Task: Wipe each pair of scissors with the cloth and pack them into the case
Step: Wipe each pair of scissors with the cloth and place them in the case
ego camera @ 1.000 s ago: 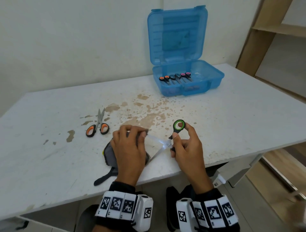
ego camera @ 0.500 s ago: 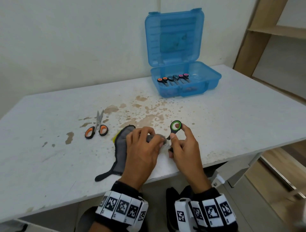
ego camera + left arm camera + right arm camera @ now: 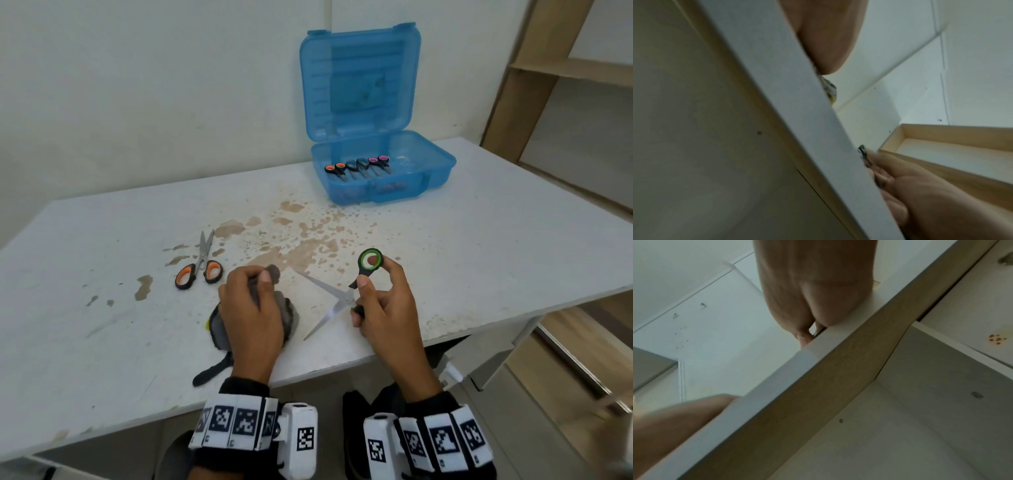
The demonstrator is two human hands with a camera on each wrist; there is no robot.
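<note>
Your left hand (image 3: 251,310), cloth (image 3: 289,317) bunched in its grip, has just slid off the blades; your right hand (image 3: 383,308) still pinches the green-ringed scissors (image 3: 346,291), blades splayed over the table (image 3: 479,240) edge. Wipe's prob. done: next, case (image 3: 428,178).

Stained white table (image 3: 479,246), blue case (image 3: 383,178), orange scissors (image 3: 200,267), seemingly grey cloth (image 3: 287,315)
</note>
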